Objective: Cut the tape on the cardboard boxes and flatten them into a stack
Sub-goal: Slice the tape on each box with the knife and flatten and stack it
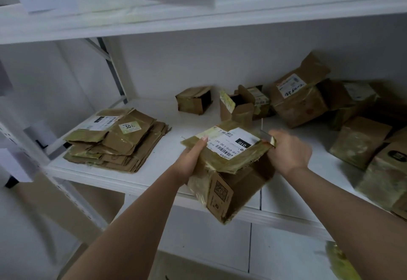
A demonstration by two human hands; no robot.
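Observation:
A taped cardboard box (229, 169) with a white shipping label sits tilted at the shelf's front edge, between my hands. My left hand (190, 158) grips its left side, thumb on the top face. My right hand (288, 150) holds a small metal blade (265, 135) at the box's top right corner. To the left lies a stack of flattened boxes (116, 141). Several unflattened boxes (299, 101) stand at the back and right of the shelf.
The white shelf board (167, 154) carries everything, with an upper shelf (198, 15) close overhead. A small open box (195, 100) and another (237, 105) stand near the back wall. A metal upright (114, 68) rises at the left. Scraps of tape (339, 262) lie below right.

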